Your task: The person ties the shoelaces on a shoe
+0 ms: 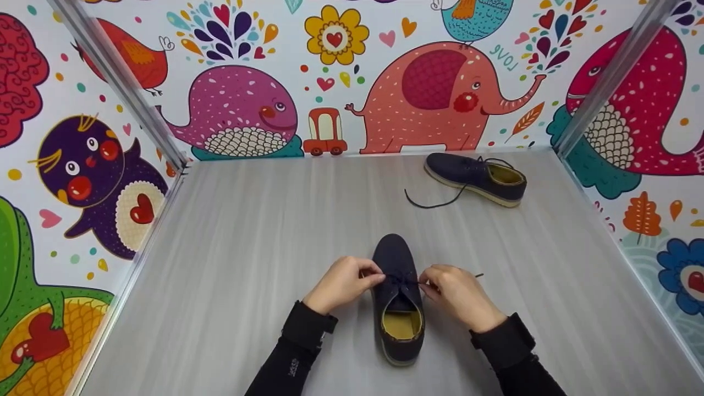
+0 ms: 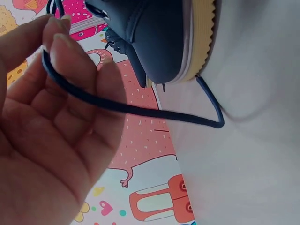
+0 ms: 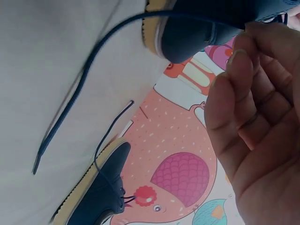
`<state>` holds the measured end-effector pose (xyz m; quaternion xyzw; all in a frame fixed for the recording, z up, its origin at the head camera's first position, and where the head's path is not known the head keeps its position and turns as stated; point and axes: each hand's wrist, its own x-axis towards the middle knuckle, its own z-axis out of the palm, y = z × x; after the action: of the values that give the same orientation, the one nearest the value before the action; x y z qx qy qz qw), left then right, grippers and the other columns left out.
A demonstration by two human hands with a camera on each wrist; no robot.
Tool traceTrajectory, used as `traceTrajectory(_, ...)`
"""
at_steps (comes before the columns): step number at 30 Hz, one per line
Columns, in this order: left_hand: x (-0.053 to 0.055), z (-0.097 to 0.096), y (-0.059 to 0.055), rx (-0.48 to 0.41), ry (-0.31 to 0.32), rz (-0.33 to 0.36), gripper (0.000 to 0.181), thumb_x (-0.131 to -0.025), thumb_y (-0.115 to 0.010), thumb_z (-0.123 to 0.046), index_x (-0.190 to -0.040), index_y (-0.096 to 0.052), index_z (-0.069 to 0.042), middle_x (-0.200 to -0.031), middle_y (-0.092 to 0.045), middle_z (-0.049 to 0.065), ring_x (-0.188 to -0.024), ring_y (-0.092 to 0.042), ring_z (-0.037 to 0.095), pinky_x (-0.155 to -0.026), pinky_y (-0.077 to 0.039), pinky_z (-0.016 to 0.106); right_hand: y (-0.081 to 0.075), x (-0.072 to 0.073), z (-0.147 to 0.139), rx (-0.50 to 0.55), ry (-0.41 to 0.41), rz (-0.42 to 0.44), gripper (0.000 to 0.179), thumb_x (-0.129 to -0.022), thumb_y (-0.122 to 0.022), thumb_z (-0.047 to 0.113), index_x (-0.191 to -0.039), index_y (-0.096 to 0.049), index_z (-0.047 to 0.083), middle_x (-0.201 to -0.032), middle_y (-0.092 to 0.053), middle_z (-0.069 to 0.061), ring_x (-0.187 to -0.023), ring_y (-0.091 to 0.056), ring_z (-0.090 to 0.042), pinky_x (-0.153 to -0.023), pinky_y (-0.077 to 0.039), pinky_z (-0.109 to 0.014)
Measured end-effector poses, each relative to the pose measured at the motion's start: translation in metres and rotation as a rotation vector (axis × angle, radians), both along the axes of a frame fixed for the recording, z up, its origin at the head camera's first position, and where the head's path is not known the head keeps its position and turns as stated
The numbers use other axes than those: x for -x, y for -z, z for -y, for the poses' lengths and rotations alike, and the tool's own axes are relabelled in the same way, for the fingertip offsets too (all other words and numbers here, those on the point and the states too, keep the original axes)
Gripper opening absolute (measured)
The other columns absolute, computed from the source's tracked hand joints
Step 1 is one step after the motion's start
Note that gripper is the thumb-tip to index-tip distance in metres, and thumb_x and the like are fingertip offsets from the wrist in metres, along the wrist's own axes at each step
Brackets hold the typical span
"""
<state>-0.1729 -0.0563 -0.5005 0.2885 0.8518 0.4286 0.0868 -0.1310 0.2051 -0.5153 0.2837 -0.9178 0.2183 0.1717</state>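
Note:
A navy shoe [image 1: 393,256] with a tan lining stands on the grey surface, toe pointing away from me. My left hand [image 1: 347,281] is at the left of its lacing and pinches a dark lace between thumb and forefinger. In the left wrist view that lace [image 2: 136,109] hangs in a curve below the fingers. On the other side my right hand [image 1: 457,291] pinches lace too; its loose end [image 3: 89,65] trails outward past the fingers in the right wrist view. Between the hands, laces cross over the shoe's tongue.
A second navy shoe [image 1: 473,179] stands at the back right, toe to the left, one loose lace [image 1: 434,205] lying on the grey surface [image 1: 247,236]. Printed cartoon panels [image 1: 242,110] wall in the back and both sides, with metal corner posts [image 1: 126,88].

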Motion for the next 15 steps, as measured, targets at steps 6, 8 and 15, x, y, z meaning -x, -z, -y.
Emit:
traceTrajectory(6, -0.002, 0.010, 0.002, -0.048, -0.003, 0.013, 0.016, -0.097, -0.066, -0.023, -0.090, -0.074, -0.011, -0.073, -0.067, 0.004, -0.058, -0.054, 0.004, -0.054, -0.044, 0.023, -0.001, 0.000, -0.014, 0.066, 0.088, -0.044, 0.020, -0.076, -0.077, -0.003, -0.079, -0.066, 0.014, -0.072, -0.063, 0.007, -0.061, -0.057, -0.004, -0.054, -0.048, -0.026)
traceTrajectory(8, -0.002, 0.015, 0.003, -0.063, -0.003, 0.009, 0.016, -0.097, -0.066, -0.021, -0.088, -0.073, -0.010, -0.071, -0.066, 0.003, -0.058, -0.053, 0.004, -0.054, -0.043, 0.023, -0.002, -0.001, -0.019, 0.081, 0.120, -0.063, 0.021, -0.076, -0.076, -0.003, -0.078, -0.064, 0.014, -0.070, -0.062, 0.008, -0.059, -0.056, -0.003, -0.052, -0.047, -0.026)
traceTrajectory(15, -0.008, 0.033, 0.012, -0.059, -0.001, -0.045, 0.015, -0.093, -0.069, -0.012, -0.078, -0.069, -0.010, -0.067, -0.064, -0.004, -0.058, -0.054, 0.005, -0.056, -0.043, 0.022, 0.007, -0.005, -0.035, 0.093, 0.194, -0.045, 0.029, -0.069, -0.074, -0.008, -0.070, -0.056, 0.015, -0.062, -0.055, 0.010, -0.052, -0.048, -0.003, -0.047, -0.042, -0.024)
